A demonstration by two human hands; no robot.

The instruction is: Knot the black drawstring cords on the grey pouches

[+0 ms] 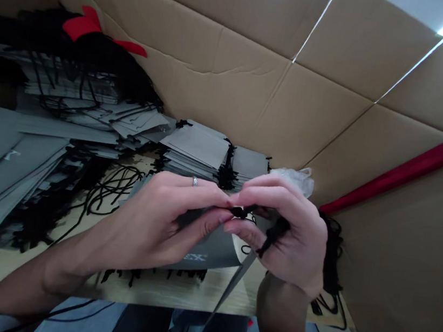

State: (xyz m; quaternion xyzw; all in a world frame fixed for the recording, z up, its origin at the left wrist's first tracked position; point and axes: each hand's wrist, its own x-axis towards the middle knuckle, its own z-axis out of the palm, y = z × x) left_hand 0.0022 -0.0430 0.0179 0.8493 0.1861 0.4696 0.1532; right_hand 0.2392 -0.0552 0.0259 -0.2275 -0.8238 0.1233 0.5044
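In the middle of the head view, my left hand (176,214), with a ring on one finger, is closed in a pinch on a knotted black cord (240,212). My right hand (290,229) meets it fingertip to fingertip, pinching the same cord. More black cord shows dark against the right palm. Just below the hands is a grey printed sheet or flat bag (210,254) with pale letters, partly covered by my left hand. A thin grey edge (230,287) slants down from it past the table's front edge.
Stacks of grey pieces with black cords (194,151) stand along the cardboard wall (220,51). A larger grey pile (35,179) lies left, beside loose black cords (116,190). Clear plastic (305,182), a red strip (404,168) and a black cord bundle (334,257) are right.
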